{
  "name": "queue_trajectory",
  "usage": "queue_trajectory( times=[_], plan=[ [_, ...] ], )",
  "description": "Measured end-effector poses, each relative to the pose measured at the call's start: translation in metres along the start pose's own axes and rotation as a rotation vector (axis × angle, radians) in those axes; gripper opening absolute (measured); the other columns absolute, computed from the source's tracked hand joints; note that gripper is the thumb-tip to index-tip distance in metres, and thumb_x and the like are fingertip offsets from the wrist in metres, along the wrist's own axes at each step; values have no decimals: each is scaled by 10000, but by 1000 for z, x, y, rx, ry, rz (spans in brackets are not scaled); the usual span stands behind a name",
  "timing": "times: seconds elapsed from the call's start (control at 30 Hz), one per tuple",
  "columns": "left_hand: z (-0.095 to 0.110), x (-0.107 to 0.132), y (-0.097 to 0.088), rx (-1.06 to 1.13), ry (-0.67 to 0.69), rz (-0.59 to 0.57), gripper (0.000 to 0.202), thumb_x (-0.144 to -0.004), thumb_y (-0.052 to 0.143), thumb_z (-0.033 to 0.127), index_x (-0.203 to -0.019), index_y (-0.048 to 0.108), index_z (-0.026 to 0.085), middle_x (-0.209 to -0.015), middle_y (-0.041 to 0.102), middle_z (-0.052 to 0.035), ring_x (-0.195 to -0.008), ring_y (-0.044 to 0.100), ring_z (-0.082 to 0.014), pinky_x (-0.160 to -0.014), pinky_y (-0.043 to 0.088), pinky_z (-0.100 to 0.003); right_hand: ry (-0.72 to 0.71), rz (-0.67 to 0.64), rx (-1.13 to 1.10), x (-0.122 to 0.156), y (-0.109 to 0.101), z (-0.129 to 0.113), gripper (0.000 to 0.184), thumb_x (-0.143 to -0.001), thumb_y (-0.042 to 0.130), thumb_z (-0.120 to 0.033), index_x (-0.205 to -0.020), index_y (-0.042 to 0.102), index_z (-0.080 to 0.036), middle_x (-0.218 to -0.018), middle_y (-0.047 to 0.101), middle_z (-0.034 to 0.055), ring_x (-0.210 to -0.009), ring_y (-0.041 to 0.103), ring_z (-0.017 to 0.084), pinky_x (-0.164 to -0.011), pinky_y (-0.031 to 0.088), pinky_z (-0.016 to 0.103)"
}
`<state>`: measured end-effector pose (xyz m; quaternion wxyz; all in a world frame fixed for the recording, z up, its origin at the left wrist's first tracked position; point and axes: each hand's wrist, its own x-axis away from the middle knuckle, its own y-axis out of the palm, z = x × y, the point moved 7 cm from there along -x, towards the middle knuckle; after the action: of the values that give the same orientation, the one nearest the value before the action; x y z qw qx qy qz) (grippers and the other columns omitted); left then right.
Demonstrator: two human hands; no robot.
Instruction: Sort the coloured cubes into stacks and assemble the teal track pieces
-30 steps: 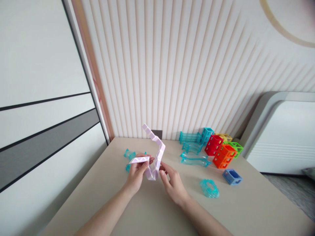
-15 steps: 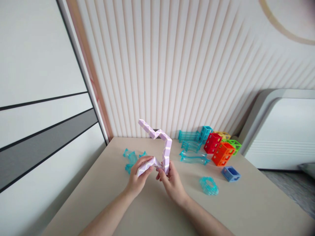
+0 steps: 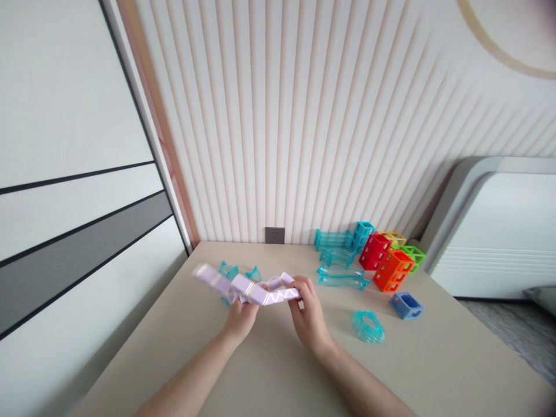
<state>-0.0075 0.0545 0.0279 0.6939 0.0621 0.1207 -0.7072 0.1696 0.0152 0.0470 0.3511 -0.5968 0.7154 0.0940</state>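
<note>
A lilac and white snake puzzle (image 3: pixel 260 292) made of linked wedges is held above the table between both hands. My left hand (image 3: pixel 242 317) is closed on its left part from below, the fingers mostly hidden behind the wedges. At the right end, my right hand (image 3: pixel 307 315) pinches the puzzle between thumb and fingers. One arm of the puzzle sticks out to the left past my left hand, its tip blurred. Behind that arm, clear teal plastic pieces (image 3: pixel 229 270) lie on the table, partly covered.
On the beige table (image 3: pixel 269 370), several clear teal tracks (image 3: pixel 343 278) lie at the back right. Beside them stand red (image 3: pixel 374 252), orange (image 3: pixel 393 271) and teal open-sided blocks (image 3: pixel 363 236). A blue block (image 3: pixel 406 306) and teal rings (image 3: pixel 368 326) are nearer. A black socket (image 3: pixel 275 235) sits on the ribbed wall.
The puzzle's upright section has swung down and left, and now lies almost level across both hands. My right hand has shifted its hold to the right end. The wall socket is now uncovered.
</note>
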Motion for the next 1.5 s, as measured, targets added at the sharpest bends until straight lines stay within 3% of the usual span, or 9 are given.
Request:
queue_trajectory(
  times=[0.2,0.43,0.57,0.73,0.83,1.03,1.17,1.3,1.5],
  plan=[
    [-9,-5,1,54,-62,-70,461,-822,647,565,-591,564,174,-561,537,24,-543,509,-128,-523,385,-245,-124,-45,103,0,-3,-7,297,-914,492,-63,-1102,602,-265,-1093,579,65,-960,618,185,-829,501,256],
    [-31,-1,12,282,-97,-126,451,-749,781,455,-1084,688,167,-707,665,5,-475,543,-110,-457,427,-232,-150,-37,136,-2,-5,-8,276,-930,501,-75,-1104,590,-269,-1115,589,72,-981,633,194,-827,518,268],
    [-24,2,16,409,-121,-137,544,-697,816,462,-1133,702,157,-765,710,-39,-523,586,-140,-483,476,-258,-162,-47,147,0,-5,-13,254,-933,519,-91,-1087,602,-275,-1094,608,63,-968,645,192,-819,525,269],
    [-5,3,14,278,-129,-98,488,-689,806,491,-1039,764,155,-1031,757,-125,-878,686,-287,-706,549,-338,-151,-104,153,5,1,-12,381,-909,544,-89,-1243,564,-271,-1105,658,69,-989,671,204,-840,540,287],
    [1,3,12,142,-120,-109,452,-760,736,519,-1044,763,169,-972,754,-94,-742,653,-226,-632,519,-308,-129,-129,192,4,3,-9,414,-877,579,-91,-1258,585,-255,-1099,705,70,-989,689,217,-853,545,303],
    [3,4,9,18,9,-160,430,-878,616,512,-1124,735,180,-724,675,-20,-610,564,-163,-608,486,-290,-141,-138,254,0,-1,-12,309,-860,618,-142,-1157,652,-217,-1019,748,91,-906,697,243,-820,536,340],
    [9,5,10,-89,149,-198,335,-910,605,456,-1076,759,209,-932,746,-72,-829,666,-228,-745,548,-339,-56,-155,256,0,-1,-10,117,-904,617,-290,-950,664,-193,-818,716,75,-753,664,222,-702,496,300],
    [27,7,17,-220,368,-258,250,-953,578,339,-1083,758,225,-1001,754,-79,-918,666,-226,-859,547,-364,151,-140,218,1,-3,2,399,-960,530,-475,-679,577,-196,-587,588,19,-538,544,158,-545,387,259],
    [31,10,15,-294,472,-297,290,-962,572,295,-1213,706,234,-977,724,-82,-898,664,-213,-819,566,-345,294,-163,-24,2,2,7,540,-931,491,-654,-741,644,-173,-659,687,71,-605,634,198,-592,460,277]
  ],
)
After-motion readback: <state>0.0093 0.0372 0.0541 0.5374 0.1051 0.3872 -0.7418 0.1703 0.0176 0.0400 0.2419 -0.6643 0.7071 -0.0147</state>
